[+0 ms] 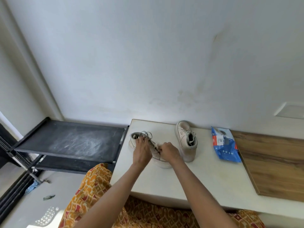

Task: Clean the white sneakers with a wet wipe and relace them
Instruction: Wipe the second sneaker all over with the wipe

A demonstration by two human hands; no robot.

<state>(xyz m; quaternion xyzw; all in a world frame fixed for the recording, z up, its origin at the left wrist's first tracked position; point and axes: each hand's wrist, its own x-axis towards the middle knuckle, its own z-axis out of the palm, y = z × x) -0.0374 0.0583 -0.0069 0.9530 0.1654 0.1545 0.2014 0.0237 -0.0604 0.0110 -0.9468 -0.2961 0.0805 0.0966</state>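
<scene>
On the white desk (189, 181), toward its left far corner, the near sneaker (148, 150) is lying with its opening turned left and both hands working at its lacing. The left hand (141, 149) is curling its fingers into the laces (146, 134) near the collar, and the right hand (169, 151) is pinching something at the lace rows lower down; whether that is a lace or a wipe, I cannot tell. Judging from this, a hard tug is risking dragging the shoe toward the desk's left edge, or pulling a lace out of an eyelet unevenly. Its upper is looking off-white and dull, the sole greyish. The second sneaker (186, 140) is standing just beside, heel toward the person, still laced. The blue wipe packet (225, 145) is lying well apart to the right.
</scene>
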